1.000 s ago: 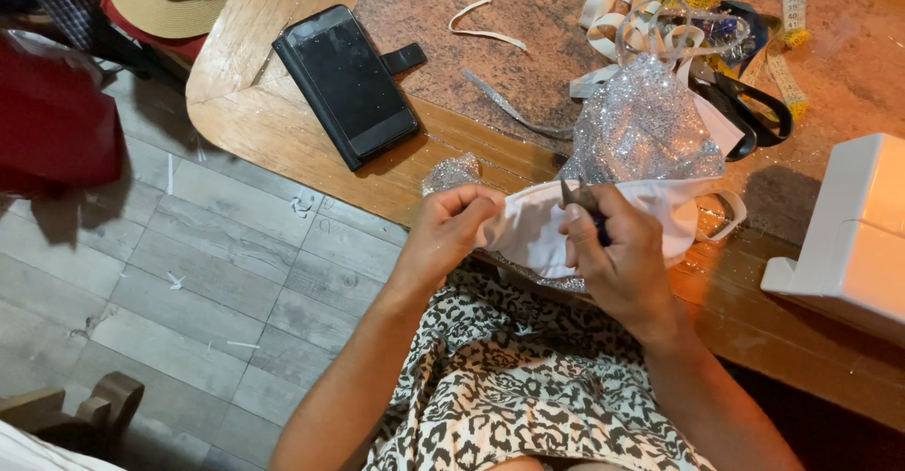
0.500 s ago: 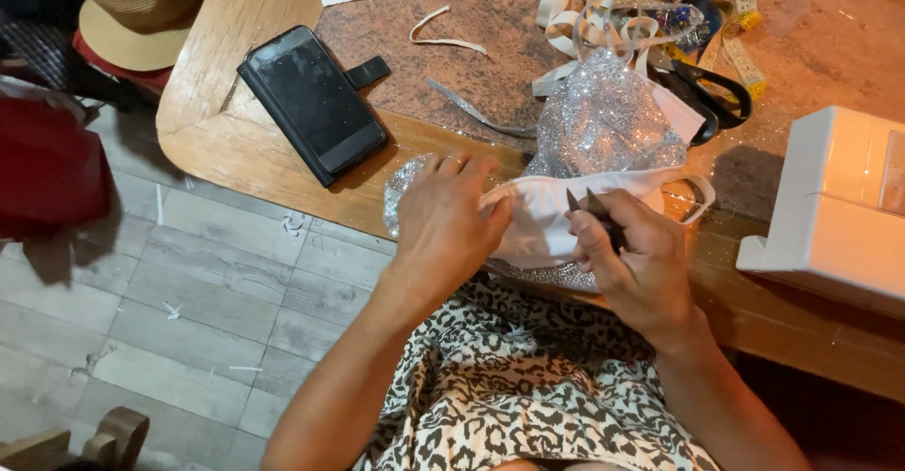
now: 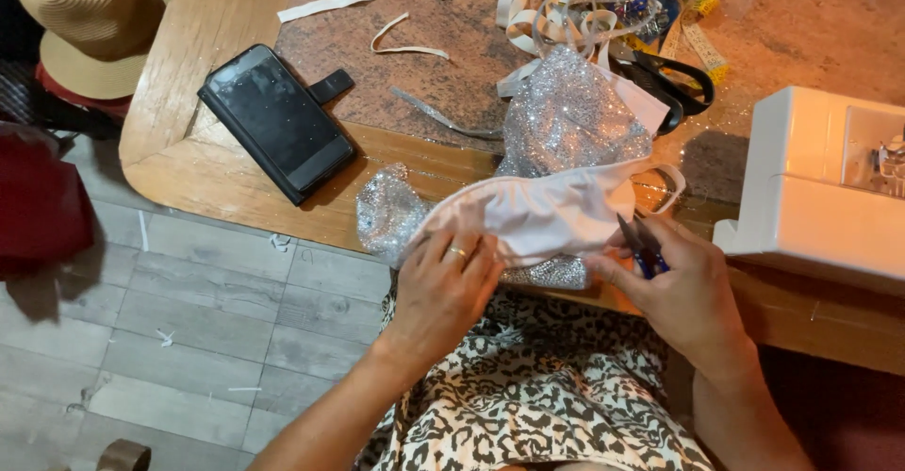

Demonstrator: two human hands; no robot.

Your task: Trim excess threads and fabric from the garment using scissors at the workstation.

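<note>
While the left hand (image 3: 443, 287) pinches the white cup (image 3: 537, 216) at its lower left edge, fingers curled shut on the cloth, the right hand (image 3: 683, 287) grips small snips (image 3: 639, 245), blades at the cup's right end. Cup lies over the table edge (image 3: 226, 183), just above the lap. Sequin fabric (image 3: 566, 117) shows along its bottom seam and at the left tip, so covering looks partly done; trimming seems underway. White lining smooth, gathered along the top, loop at right.
</note>
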